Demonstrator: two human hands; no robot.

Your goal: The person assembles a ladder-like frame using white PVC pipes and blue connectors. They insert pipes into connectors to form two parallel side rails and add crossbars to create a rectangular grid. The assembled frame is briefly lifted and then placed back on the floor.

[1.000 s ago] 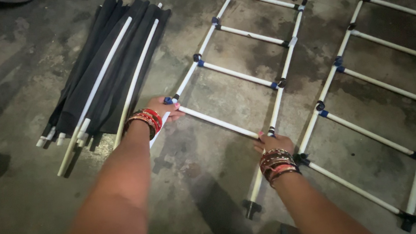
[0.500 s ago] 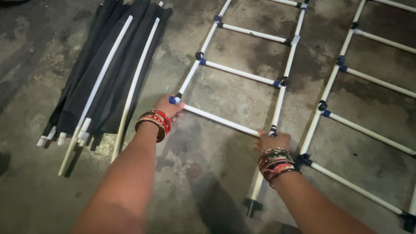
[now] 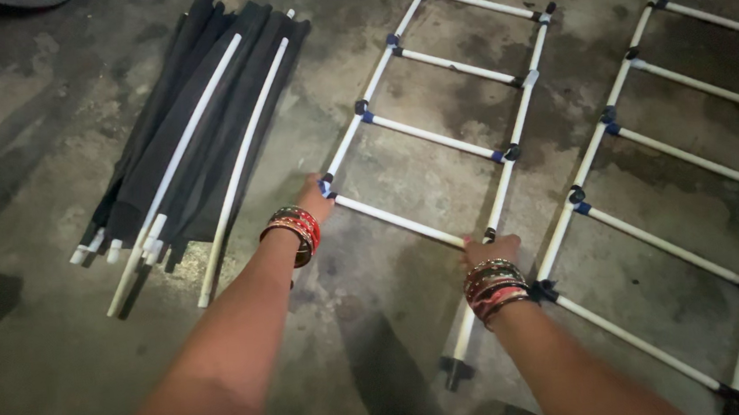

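Head view: no packages, labels or signs in sight. Left hand (image 3: 314,194) grips the left rail of a white pipe ladder frame (image 3: 434,136) at a blue joint; right hand (image 3: 489,249) grips its right rail at the same rung. The frame lies flat mid-floor on the stained concrete floor (image 3: 38,348), running toward the far edge. A second pipe frame (image 3: 673,157) lies just beside it on the right, apart. A bundle of black fabric and white poles (image 3: 185,152) lies left, near the left hand, not touching. Bangles on both wrists.
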